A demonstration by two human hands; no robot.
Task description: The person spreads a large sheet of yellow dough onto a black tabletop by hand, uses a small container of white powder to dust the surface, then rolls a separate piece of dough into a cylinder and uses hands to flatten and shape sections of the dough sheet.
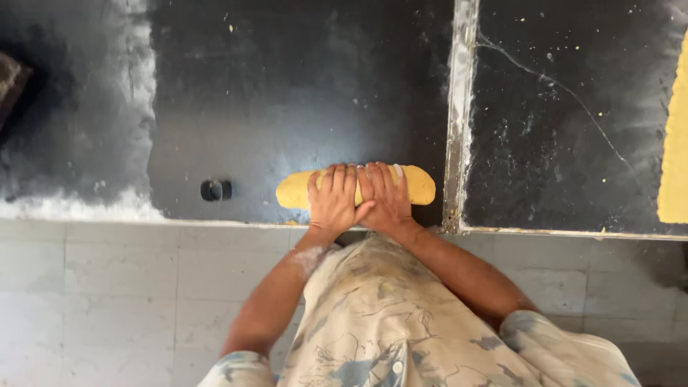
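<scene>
Left hand: the left hand [334, 201] lies palm down on the dough roll [356, 188], fingers stretched toward the far side and held close together; its grip is flat and open, pressing rather than clasping.
Right hand: the right hand [385, 197] lies palm down just beside the left one, thumbs meeting near the middle of the roll; its grip is likewise flat and open, fingers extended over the top of the dough.
Dough roll: yellow, thick, log-shaped, lying lengthwise left to right on the black surface [301, 86], close to the near edge; both rounded ends show clear of the hands, the left end more than the right.
Surface: dark, matt, dusted with white flour, heaviest in a band at the far left and along the near left edge; small yellow crumbs are scattered over it.
Divider: a pale metal strip [457, 115] runs near to far just right of the roll's right end, caked with flour, separating the working area from a second dark panel [566, 122].
Round knob: a small dark round fitting [216, 190] sits on the surface to the left of the roll, apart from it.
Yellow sheet: a flat yellow dough piece [675, 143] lies at the right edge of the view, cut off by the frame.
Forearms: bare, lightly floured, with sleeves and a pale patterned garment [387, 322] below.
Floor: grey tiles [107, 301] on the near side.
</scene>
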